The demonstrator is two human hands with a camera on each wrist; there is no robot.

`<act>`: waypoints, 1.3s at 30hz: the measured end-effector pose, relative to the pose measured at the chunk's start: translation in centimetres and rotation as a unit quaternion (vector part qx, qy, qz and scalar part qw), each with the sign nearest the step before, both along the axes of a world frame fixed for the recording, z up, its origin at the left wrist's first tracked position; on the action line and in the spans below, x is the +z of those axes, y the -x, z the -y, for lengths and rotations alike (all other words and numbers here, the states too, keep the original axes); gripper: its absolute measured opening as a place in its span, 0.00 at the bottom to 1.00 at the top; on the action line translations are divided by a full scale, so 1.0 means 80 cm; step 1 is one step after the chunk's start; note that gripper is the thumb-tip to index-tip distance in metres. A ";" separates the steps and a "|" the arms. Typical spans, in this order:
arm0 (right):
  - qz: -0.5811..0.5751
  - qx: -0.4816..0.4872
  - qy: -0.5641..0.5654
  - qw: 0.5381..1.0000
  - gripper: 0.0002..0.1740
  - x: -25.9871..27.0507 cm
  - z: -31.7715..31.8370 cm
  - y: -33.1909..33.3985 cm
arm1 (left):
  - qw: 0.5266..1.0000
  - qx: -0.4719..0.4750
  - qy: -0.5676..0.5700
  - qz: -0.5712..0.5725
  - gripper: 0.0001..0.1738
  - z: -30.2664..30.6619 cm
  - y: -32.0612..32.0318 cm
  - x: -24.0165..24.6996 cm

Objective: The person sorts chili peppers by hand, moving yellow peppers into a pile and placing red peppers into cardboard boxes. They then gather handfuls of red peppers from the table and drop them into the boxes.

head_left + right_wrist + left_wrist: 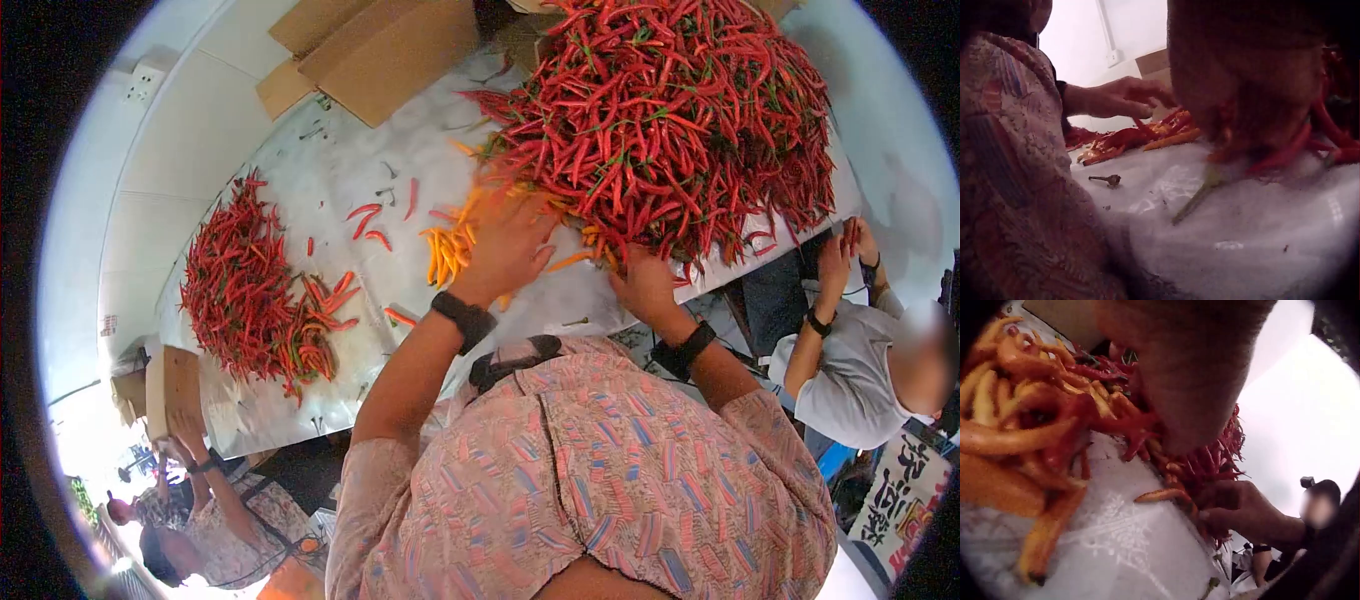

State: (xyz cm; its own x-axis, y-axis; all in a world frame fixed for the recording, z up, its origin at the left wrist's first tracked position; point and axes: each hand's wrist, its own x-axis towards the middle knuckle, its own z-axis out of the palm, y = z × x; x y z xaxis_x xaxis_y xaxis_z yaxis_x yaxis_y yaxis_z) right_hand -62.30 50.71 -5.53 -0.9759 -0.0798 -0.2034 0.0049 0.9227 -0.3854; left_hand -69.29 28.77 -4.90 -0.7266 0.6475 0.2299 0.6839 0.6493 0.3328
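Observation:
My left hand (510,245) reaches over a small heap of orange chili peppers (445,255), its fingers extended toward the foot of the big red chili pile (660,120). In the right wrist view, the left hand (1119,97) shows from the side, with a red chili just under its thumb. My right hand (648,288) is at the pile's near edge, fingers curled, pinching a chili pepper whose green stem (1200,197) sticks out below the blurred fingertips. An orange-red chili (1163,495) lies beside the right hand in the left wrist view.
A smaller red chili pile (240,290) sits at the table's left, with loose chilies (366,215) and stems scattered between. Cardboard boxes (390,60) stand at the back. One person (860,370) works at the right edge; another (230,530) holds a carton (175,390) at left.

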 end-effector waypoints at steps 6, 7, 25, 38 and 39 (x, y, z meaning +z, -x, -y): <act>-0.041 0.073 0.006 0.996 0.22 -0.005 0.003 0.001 | 0.995 0.072 0.059 -0.043 0.23 -0.018 0.021 -0.033; -0.040 0.074 0.006 0.996 0.22 -0.006 0.003 0.002 | 0.994 0.078 0.076 -0.010 0.23 -0.016 0.021 -0.035; -0.093 0.122 0.088 0.984 0.19 0.015 0.018 0.055 | 0.995 0.090 0.011 0.030 0.23 0.046 -0.025 -0.002; -0.091 0.117 0.156 0.977 0.21 0.043 -0.012 0.047 | 0.995 0.083 0.030 0.048 0.15 -0.027 0.010 -0.053; -0.091 0.132 0.135 0.978 0.21 0.047 -0.019 0.034 | 0.998 0.066 0.004 -0.006 0.13 -0.014 0.007 -0.062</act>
